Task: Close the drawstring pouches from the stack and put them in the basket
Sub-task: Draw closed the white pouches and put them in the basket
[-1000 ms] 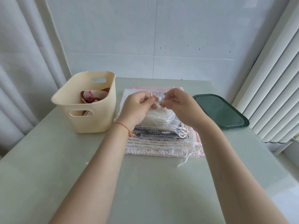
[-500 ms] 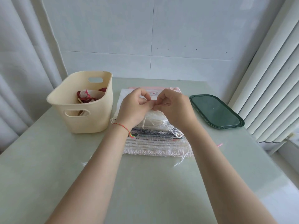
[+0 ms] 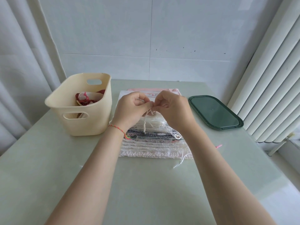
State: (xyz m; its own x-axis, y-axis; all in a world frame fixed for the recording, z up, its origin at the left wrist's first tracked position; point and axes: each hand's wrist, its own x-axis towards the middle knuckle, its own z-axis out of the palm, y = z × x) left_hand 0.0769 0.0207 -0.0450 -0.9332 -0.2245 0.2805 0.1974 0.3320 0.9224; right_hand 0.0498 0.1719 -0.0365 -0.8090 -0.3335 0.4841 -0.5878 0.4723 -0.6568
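Two hands are pinching the cream cord of a pouch over the stack.

The left hand [image 3: 129, 109] and right hand [image 3: 173, 109] are meeting, fingers clamped on the thin cream drawstring [image 3: 145, 123], which is hanging straight down. The see-through white drawstring pouch [image 3: 155, 122] is lying on the flat stack of fabric pouches [image 3: 152, 146], long side running left to right, on the pale green table [image 3: 146, 192]. The cream plastic basket [image 3: 84, 120] is standing just left.

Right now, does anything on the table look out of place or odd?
One small thing: a pink string piece lies alone on the table, right of the stack, apart from any pouch. Loose white cords trail off the stack's near right corner. Nothing looks spilled or damaged.
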